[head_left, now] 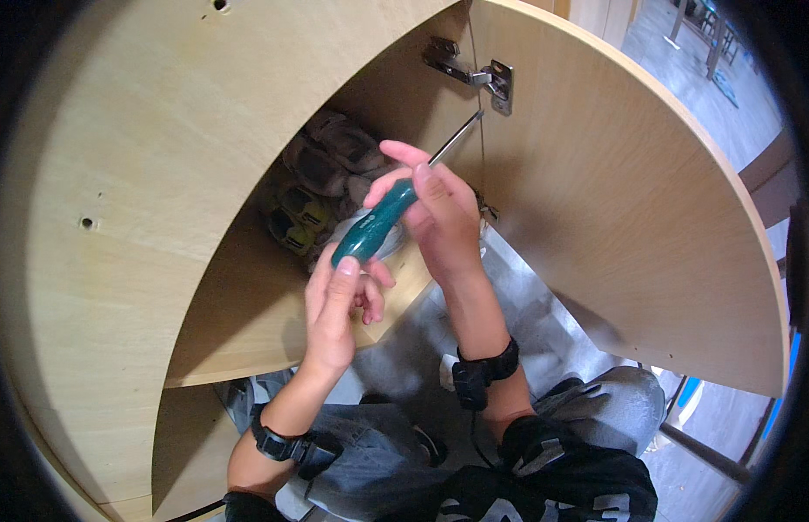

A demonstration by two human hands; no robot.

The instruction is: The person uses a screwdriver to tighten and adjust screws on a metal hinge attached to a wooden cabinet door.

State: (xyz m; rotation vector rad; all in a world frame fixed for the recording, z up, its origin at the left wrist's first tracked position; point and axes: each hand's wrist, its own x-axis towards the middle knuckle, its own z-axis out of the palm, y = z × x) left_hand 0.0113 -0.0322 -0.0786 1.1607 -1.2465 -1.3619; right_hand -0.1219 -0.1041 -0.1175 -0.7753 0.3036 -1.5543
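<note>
A screwdriver (374,223) with a dark green handle and a metal shaft is held at a slant in front of the open cabinet. My left hand (337,306) grips the butt end of the handle between thumb and fingers. Around the front of the handle, near the shaft, my right hand (439,204) is closed, with its index finger stretched out. The shaft points up and right toward a metal hinge (500,85) on the cabinet door (631,200); from this view I cannot tell whether the tip touches anything.
Several shoes (330,161) lie inside the cabinet behind my hands. A second hinge (487,209) sits lower on the door edge, partly hidden by my right hand. A broad wooden panel (170,148) curves along the left. My knees (618,400) are close below the door.
</note>
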